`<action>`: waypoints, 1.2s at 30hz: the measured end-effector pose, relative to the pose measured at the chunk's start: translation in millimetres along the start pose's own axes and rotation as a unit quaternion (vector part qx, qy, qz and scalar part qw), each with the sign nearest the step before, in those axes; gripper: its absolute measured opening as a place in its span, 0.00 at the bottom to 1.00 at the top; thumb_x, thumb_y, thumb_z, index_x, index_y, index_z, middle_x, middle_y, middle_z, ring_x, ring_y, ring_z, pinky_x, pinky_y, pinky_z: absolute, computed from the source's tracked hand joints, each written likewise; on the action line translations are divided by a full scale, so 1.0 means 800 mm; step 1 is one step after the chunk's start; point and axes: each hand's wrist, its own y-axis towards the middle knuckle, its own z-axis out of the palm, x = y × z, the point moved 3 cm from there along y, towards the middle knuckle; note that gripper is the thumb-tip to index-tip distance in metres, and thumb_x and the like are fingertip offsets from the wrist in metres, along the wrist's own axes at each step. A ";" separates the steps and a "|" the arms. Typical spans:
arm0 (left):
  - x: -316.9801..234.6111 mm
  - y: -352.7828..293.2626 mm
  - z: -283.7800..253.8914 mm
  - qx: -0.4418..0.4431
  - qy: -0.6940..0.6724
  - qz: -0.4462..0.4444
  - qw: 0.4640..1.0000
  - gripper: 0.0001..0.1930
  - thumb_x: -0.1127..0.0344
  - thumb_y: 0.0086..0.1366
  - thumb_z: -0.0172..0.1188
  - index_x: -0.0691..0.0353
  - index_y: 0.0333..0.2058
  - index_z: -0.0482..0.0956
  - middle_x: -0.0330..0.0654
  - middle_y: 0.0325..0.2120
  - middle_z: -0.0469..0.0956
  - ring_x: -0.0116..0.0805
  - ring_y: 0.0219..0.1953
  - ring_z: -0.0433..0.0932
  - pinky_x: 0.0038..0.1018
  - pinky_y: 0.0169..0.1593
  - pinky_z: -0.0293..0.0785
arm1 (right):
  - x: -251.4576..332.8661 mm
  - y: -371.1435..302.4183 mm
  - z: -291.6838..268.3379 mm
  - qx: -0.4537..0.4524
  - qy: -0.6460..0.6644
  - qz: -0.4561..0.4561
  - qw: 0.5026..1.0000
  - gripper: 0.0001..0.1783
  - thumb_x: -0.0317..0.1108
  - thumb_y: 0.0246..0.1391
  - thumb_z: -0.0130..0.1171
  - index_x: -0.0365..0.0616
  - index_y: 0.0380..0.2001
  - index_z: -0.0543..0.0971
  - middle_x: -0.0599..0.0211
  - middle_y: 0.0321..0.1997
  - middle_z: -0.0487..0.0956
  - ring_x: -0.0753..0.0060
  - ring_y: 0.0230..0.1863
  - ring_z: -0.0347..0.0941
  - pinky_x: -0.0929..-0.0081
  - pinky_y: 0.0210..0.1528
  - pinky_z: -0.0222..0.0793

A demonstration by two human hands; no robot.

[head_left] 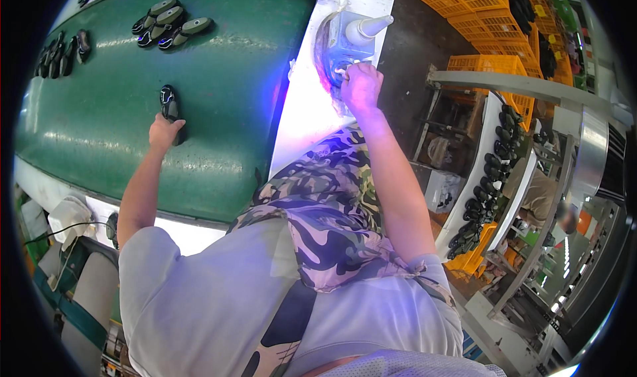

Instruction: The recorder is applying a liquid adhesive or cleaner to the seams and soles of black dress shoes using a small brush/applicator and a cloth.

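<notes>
On the green belt, my left hand is closed on the near end of a dark shoe sole. The far end of that sole is black with glossy edges. Over the white ledge to the right, my right hand is closed in front of a blue container with a white cone-shaped nozzle. What those fingers grip is hidden. Bright violet light falls around this hand. Farther off on the belt lies a cluster of black and grey soles.
More soles stand at the belt's left edge. Orange crates are stacked at the far right. A rack shelf there carries several black shoe parts, with metal bars alongside and another person behind it.
</notes>
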 end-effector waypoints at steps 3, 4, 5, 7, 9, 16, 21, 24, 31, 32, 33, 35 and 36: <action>-0.005 0.010 -0.019 0.096 0.056 -0.007 0.994 0.36 0.53 0.42 0.76 0.71 0.46 0.75 0.59 0.42 0.80 0.54 0.47 0.80 0.42 0.51 0.77 | 0.002 -0.002 0.000 0.008 -0.028 -0.024 0.999 0.07 0.29 0.38 0.65 0.48 0.26 0.80 0.65 0.31 0.79 0.58 0.41 0.75 0.59 0.45 0.65; -0.007 0.012 -0.024 0.112 0.084 0.018 0.990 0.32 0.56 0.41 0.76 0.70 0.42 0.78 0.57 0.37 0.82 0.53 0.44 0.82 0.41 0.48 0.79 | 0.002 -0.002 0.004 0.042 -0.046 -0.016 0.998 0.07 0.29 0.39 0.65 0.47 0.26 0.80 0.63 0.30 0.80 0.56 0.40 0.76 0.59 0.44 0.66; -0.010 0.015 -0.027 0.109 0.085 0.020 0.990 0.32 0.56 0.41 0.76 0.70 0.42 0.78 0.57 0.37 0.82 0.53 0.44 0.82 0.41 0.48 0.79 | 0.000 -0.004 0.007 0.038 -0.046 -0.015 0.998 0.07 0.29 0.39 0.65 0.47 0.26 0.80 0.63 0.30 0.80 0.56 0.40 0.76 0.59 0.44 0.66; -0.012 0.017 -0.031 0.143 0.119 -0.007 0.982 0.30 0.60 0.38 0.76 0.70 0.40 0.79 0.58 0.39 0.82 0.49 0.45 0.82 0.40 0.47 0.80 | -0.019 -0.007 0.017 0.056 0.067 0.208 0.974 0.07 0.32 0.40 0.67 0.43 0.26 0.82 0.62 0.26 0.81 0.59 0.32 0.78 0.63 0.39 0.71; -0.037 0.023 -0.033 0.164 0.088 -0.025 0.982 0.29 0.62 0.40 0.75 0.69 0.41 0.79 0.56 0.39 0.82 0.48 0.43 0.83 0.41 0.47 0.80 | -0.057 -0.022 0.033 0.050 0.167 0.298 0.939 0.09 0.34 0.40 0.68 0.42 0.26 0.83 0.62 0.25 0.82 0.63 0.29 0.78 0.66 0.37 0.72; -0.072 -0.017 -0.010 0.341 -0.593 0.009 0.730 0.29 0.70 0.50 0.69 0.65 0.52 0.72 0.45 0.44 0.79 0.44 0.49 0.78 0.44 0.58 0.73 | -0.085 -0.053 0.035 0.005 0.252 0.485 0.837 0.15 0.40 0.36 0.70 0.44 0.29 0.84 0.57 0.29 0.84 0.60 0.34 0.81 0.65 0.42 0.74; -0.211 -0.098 -0.025 0.418 -0.770 0.060 0.479 0.30 0.64 0.55 0.66 0.64 0.56 0.68 0.47 0.53 0.75 0.46 0.56 0.74 0.44 0.66 0.64 | -0.080 -0.061 0.046 -0.013 0.293 0.465 0.835 0.15 0.40 0.38 0.70 0.44 0.30 0.84 0.56 0.30 0.83 0.57 0.35 0.81 0.64 0.43 0.74; -0.284 -0.120 -0.024 0.418 -0.739 0.118 0.515 0.29 0.64 0.56 0.65 0.64 0.55 0.69 0.48 0.51 0.77 0.46 0.55 0.75 0.42 0.64 0.66 | -0.096 -0.087 0.027 -0.034 0.124 0.474 0.871 0.12 0.39 0.40 0.68 0.43 0.28 0.83 0.56 0.29 0.83 0.62 0.31 0.80 0.67 0.40 0.74; -0.400 -0.226 -0.112 0.103 -0.463 0.534 0.700 0.29 0.79 0.53 0.68 0.70 0.54 0.68 0.49 0.48 0.78 0.38 0.48 0.80 0.29 0.52 0.78 | -0.091 -0.101 -0.062 -0.153 0.626 0.424 0.636 0.08 0.23 0.44 0.67 0.43 0.27 0.76 0.71 0.23 0.77 0.78 0.20 0.70 0.78 0.24 0.66; -0.407 -0.236 -0.127 -0.004 -0.427 0.607 0.670 0.28 0.78 0.53 0.68 0.69 0.53 0.69 0.50 0.48 0.78 0.40 0.48 0.80 0.31 0.52 0.78 | -0.083 -0.098 -0.080 -0.136 0.653 0.407 0.624 0.10 0.23 0.46 0.68 0.43 0.28 0.74 0.70 0.27 0.77 0.77 0.24 0.72 0.79 0.29 0.68; -0.412 -0.244 -0.137 -0.112 -0.386 0.668 0.626 0.27 0.78 0.52 0.68 0.69 0.51 0.69 0.52 0.47 0.78 0.43 0.48 0.80 0.33 0.52 0.78 | -0.071 -0.093 -0.098 -0.145 0.656 0.408 0.618 0.10 0.23 0.46 0.68 0.43 0.28 0.74 0.70 0.27 0.77 0.77 0.24 0.72 0.79 0.29 0.68; -0.420 -0.245 -0.149 -0.140 -0.336 0.714 0.598 0.27 0.77 0.51 0.70 0.67 0.49 0.69 0.53 0.47 0.78 0.46 0.49 0.80 0.35 0.53 0.77 | -0.035 -0.077 -0.138 -0.165 0.739 0.296 0.582 0.10 0.22 0.44 0.69 0.40 0.27 0.76 0.71 0.27 0.76 0.79 0.28 0.73 0.79 0.32 0.70; -0.424 -0.252 -0.154 -0.171 -0.290 0.749 0.570 0.27 0.76 0.49 0.72 0.66 0.47 0.70 0.54 0.47 0.78 0.49 0.50 0.80 0.36 0.54 0.76 | -0.027 -0.075 -0.147 -0.173 0.740 0.296 0.578 0.10 0.22 0.44 0.69 0.40 0.27 0.76 0.71 0.27 0.76 0.79 0.28 0.73 0.79 0.32 0.70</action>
